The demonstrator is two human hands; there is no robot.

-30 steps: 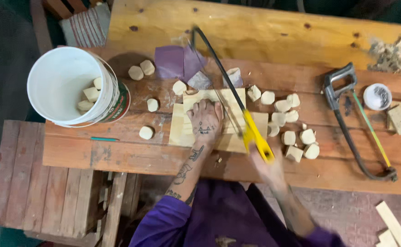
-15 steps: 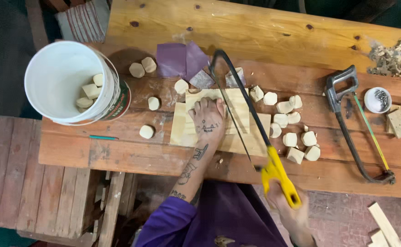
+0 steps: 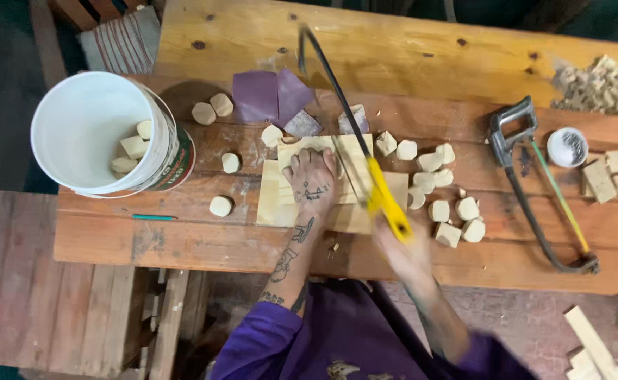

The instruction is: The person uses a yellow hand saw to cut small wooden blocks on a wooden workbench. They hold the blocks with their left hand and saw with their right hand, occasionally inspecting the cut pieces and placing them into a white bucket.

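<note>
Across the workbench (image 3: 182, 239) we pin a light, stiff pale board (image 3: 281, 204) under our left hand (image 3: 311, 179), fingers spread flat; at three o'clock our right hand (image 3: 407, 253) wraps the yellow-handled saw (image 3: 386, 204).

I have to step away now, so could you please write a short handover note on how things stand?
Left hand lies flat on the pale wooden board, pinning it to the workbench.
Right hand grips the yellow-handled saw, blade in the board.
Done: cut blocks lie right of the board; more in the white bucket.
Left: the board is not yet sawn through.
</note>
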